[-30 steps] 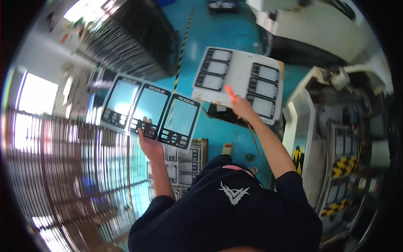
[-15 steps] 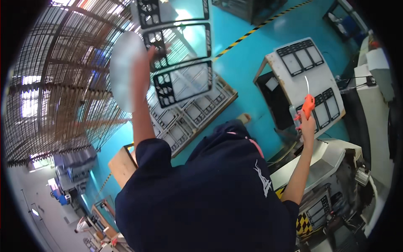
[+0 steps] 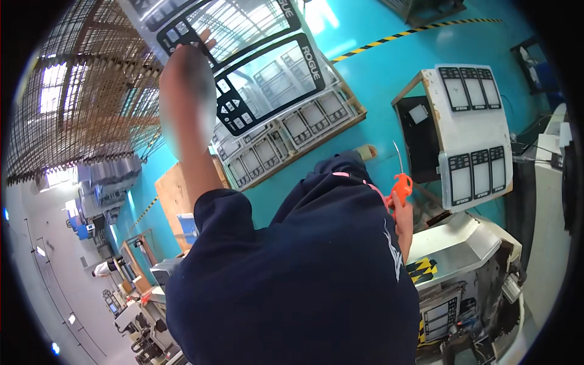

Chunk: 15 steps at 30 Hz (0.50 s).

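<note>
My left hand [image 3: 190,61], partly blurred, reaches up to the left edge of a large clear plastic sheet [image 3: 213,62] printed with black-framed panels. Its fingers lap over the sheet, which is raised and tilted above a low stand of similar sheets [image 3: 297,125]. Close to my right side, my right hand [image 3: 403,214] is wrapped round an orange air blow gun [image 3: 402,184]. The gun's thin, bent metal nozzle points up and away from me, apart from the raised sheet.
At right, a white-topped table [image 3: 474,131] carries two printed sheets. A wire drying rack [image 3: 91,85] fills the upper left. A machine [image 3: 462,243] stands at lower right, and a wooden box [image 3: 176,194] at left. Yellow-black tape [image 3: 420,28] crosses the blue floor.
The raised sheet has come closer and looks larger, still at my left hand. My right hand has brought the air blow gun leftward and down, away from the white table toward my body.
</note>
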Each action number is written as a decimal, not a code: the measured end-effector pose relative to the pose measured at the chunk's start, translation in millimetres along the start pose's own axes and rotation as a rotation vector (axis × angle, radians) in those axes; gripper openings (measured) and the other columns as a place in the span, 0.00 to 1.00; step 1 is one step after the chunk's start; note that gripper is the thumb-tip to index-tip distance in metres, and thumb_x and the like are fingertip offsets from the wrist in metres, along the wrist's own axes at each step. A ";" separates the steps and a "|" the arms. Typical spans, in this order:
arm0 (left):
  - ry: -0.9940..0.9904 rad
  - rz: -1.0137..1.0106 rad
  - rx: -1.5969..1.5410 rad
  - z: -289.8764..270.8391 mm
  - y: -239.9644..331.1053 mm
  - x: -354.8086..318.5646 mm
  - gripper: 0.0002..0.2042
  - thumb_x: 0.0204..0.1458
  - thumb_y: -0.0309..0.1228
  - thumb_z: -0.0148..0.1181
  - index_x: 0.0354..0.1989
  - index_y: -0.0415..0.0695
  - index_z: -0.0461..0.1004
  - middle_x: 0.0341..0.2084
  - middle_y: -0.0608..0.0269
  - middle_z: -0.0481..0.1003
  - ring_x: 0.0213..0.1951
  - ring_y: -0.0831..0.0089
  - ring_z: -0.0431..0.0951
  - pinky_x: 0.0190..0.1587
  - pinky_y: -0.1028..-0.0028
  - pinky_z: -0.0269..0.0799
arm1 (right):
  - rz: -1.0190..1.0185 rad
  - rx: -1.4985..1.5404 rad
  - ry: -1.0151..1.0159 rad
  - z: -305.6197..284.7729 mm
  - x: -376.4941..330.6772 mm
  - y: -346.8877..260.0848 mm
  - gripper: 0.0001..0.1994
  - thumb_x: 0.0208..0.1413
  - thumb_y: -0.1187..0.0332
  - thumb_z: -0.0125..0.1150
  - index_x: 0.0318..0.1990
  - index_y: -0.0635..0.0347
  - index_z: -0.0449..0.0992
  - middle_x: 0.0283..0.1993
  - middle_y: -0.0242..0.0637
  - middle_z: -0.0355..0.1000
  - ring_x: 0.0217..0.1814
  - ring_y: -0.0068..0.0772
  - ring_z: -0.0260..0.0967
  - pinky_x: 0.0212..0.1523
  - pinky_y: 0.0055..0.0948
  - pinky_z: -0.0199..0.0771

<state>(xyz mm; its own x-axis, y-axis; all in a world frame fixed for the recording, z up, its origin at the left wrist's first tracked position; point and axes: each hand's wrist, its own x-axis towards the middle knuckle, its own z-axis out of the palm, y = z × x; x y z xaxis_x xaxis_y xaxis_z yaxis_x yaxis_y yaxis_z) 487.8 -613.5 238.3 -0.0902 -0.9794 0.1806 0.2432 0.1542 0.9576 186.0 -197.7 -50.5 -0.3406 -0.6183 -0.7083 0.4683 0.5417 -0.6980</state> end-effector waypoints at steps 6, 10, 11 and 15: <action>0.060 0.010 -0.033 -30.1 1.1 -25.9 0.22 0.66 0.34 0.44 0.61 0.29 0.65 0.54 0.39 0.75 0.55 0.50 0.78 0.57 0.61 0.74 | 0.005 -0.091 -0.056 -16.6 0.5 -20.8 0.20 0.67 0.55 0.55 0.27 0.62 0.72 0.36 0.40 0.80 0.38 0.25 0.80 0.17 0.18 0.69; 0.104 0.010 -0.004 -37.7 -2.8 -49.7 0.22 0.66 0.35 0.46 0.59 0.28 0.66 0.53 0.38 0.75 0.54 0.50 0.78 0.58 0.61 0.73 | -0.037 -0.056 -0.033 -40.5 -1.5 -25.7 0.21 0.68 0.55 0.54 0.26 0.62 0.70 0.37 0.41 0.79 0.39 0.29 0.80 0.18 0.18 0.69; 0.122 0.020 0.044 -40.3 -3.5 -55.2 0.22 0.66 0.35 0.46 0.58 0.26 0.67 0.53 0.37 0.75 0.54 0.50 0.78 0.59 0.61 0.72 | -0.035 -0.058 -0.032 -45.0 -3.0 -24.7 0.21 0.68 0.55 0.54 0.26 0.62 0.70 0.37 0.41 0.79 0.39 0.29 0.80 0.18 0.18 0.69; 0.154 -0.013 0.041 -47.2 -8.7 -73.1 0.22 0.66 0.36 0.46 0.58 0.26 0.67 0.53 0.37 0.75 0.54 0.50 0.78 0.58 0.60 0.74 | -0.012 -0.083 -0.064 -48.9 -7.9 -32.8 0.20 0.68 0.55 0.54 0.28 0.61 0.71 0.37 0.41 0.79 0.40 0.30 0.80 0.18 0.19 0.68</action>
<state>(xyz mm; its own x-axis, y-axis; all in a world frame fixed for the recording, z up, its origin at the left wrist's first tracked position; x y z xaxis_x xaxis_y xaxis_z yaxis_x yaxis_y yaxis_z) 537.9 -549.3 206.2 0.0574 -0.9892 0.1350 0.2034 0.1439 0.9685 133.5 -182.7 -27.1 -0.2919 -0.6588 -0.6934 0.3945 0.5775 -0.7148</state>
